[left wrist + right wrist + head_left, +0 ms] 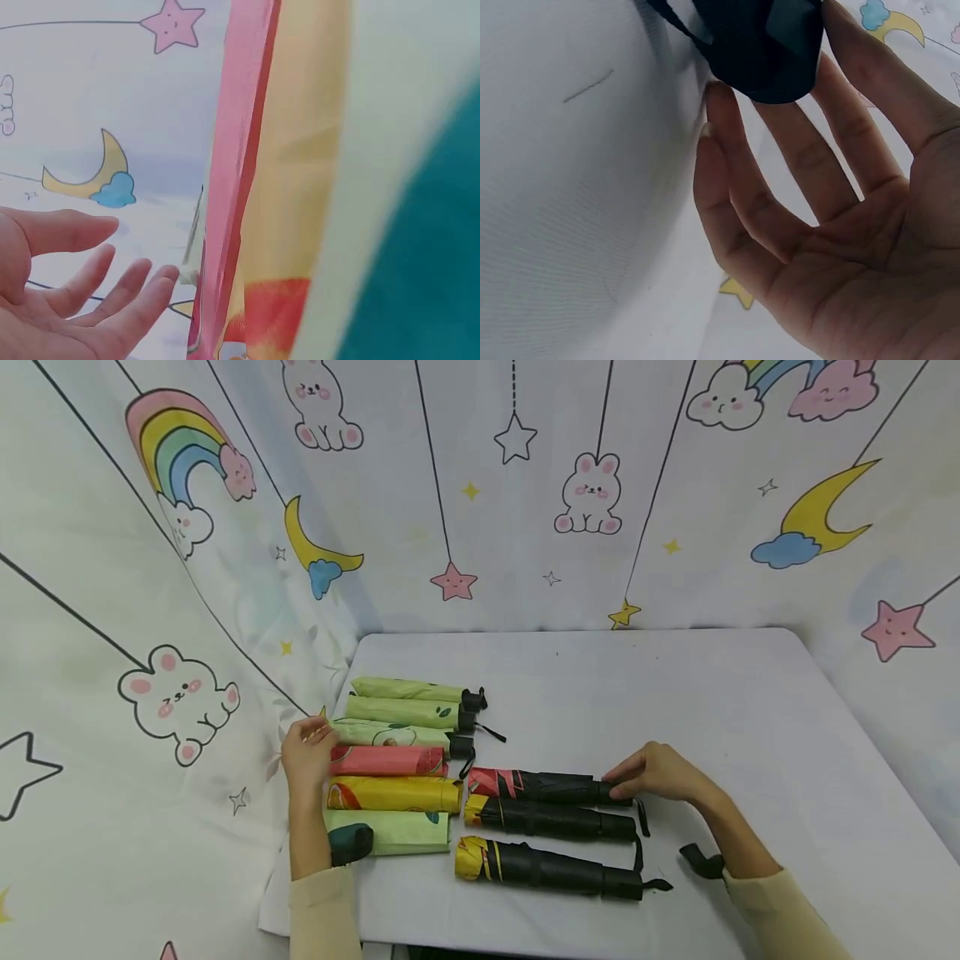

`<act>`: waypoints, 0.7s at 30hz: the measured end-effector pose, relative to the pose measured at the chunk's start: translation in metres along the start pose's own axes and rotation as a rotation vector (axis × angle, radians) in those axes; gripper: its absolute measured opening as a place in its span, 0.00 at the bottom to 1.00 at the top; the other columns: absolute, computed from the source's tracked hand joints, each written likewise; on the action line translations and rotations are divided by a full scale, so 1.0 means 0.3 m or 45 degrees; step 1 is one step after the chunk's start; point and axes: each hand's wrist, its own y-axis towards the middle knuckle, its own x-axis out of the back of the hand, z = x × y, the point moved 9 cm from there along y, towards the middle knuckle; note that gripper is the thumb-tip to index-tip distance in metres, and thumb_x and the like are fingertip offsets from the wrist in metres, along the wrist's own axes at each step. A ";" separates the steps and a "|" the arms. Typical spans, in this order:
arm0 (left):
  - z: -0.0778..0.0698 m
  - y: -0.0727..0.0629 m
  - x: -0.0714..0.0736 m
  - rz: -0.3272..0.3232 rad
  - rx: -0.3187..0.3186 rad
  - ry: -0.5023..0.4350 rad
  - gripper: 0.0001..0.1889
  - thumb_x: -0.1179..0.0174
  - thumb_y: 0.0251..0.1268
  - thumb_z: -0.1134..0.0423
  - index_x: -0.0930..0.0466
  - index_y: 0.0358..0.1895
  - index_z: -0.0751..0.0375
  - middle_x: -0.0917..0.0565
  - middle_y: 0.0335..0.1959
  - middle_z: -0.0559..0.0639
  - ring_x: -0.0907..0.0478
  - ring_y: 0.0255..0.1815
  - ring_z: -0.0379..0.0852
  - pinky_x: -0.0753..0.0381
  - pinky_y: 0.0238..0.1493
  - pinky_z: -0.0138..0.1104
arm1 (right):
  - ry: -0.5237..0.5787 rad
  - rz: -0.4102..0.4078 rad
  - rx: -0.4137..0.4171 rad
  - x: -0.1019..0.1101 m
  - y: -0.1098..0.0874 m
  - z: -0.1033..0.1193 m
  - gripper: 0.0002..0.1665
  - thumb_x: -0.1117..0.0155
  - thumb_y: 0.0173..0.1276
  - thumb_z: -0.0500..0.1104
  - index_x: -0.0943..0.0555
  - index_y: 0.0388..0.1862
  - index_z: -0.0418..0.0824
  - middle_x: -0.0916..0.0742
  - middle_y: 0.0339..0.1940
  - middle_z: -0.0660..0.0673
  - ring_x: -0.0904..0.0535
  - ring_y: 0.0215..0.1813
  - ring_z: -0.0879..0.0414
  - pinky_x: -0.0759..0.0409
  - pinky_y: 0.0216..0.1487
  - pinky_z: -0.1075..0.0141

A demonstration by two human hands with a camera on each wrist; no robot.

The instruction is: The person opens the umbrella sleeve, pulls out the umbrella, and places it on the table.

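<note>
Lining up, I'd say: the right grip (pixel 663 772) pinches the red-tipped black umbrella (pixel 558 787) at three o'clock; the left grip (pixel 309 747), loosely spread, sits toward nine. Next needs gentle squaring.

A: Left row, colours?
B: Three folded umbrellas (pixel 408 689), light green with black ends; lowest of them bears an avocado print (pixel 390 737). Below: red umbrella (pixel 386 762), yellow umbrella (pixel 401 794) with orange-red marking, pale green umbrella (pixel 408 835).
A: Right side?
B: Three black umbrellas (pixel 558 820); upper one shows red at its left end, lower two yellow.
A: Print on the pale green one?
B: Small; dark leaf, probably.
A: Surroundings?
B: White tabletop (pixel 675 693), cream sleeves (pixel 324 910); white backdrop (pixel 517 552) with pink and yellow stars (pixel 454 582), yellow moons (pixel 828 514), rainbows (pixel 168 439).
</note>
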 end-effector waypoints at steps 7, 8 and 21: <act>0.009 0.019 -0.002 0.014 0.045 0.086 0.23 0.37 0.73 0.67 0.27 0.68 0.65 0.25 0.71 0.60 0.26 0.73 0.54 0.20 0.63 0.39 | -0.017 -0.081 0.010 0.004 0.048 0.051 0.18 0.24 0.67 0.53 0.08 0.51 0.45 0.07 0.45 0.53 0.13 0.55 0.49 0.16 0.57 0.44; 0.011 0.024 -0.001 0.006 0.047 0.097 0.23 0.37 0.73 0.68 0.27 0.68 0.65 0.25 0.71 0.60 0.27 0.73 0.54 0.21 0.66 0.43 | -0.018 -0.105 0.015 0.007 0.057 0.064 0.19 0.24 0.68 0.53 0.09 0.51 0.43 0.07 0.45 0.52 0.13 0.55 0.49 0.16 0.57 0.44; 0.043 0.076 -0.012 -0.037 0.039 0.097 0.25 0.40 0.72 0.71 0.30 0.70 0.69 0.27 0.72 0.64 0.29 0.74 0.58 0.26 0.72 0.50 | -0.064 -0.204 0.096 -0.047 0.249 0.304 0.19 0.26 0.70 0.52 0.09 0.51 0.41 0.07 0.44 0.50 0.12 0.50 0.50 0.13 0.51 0.48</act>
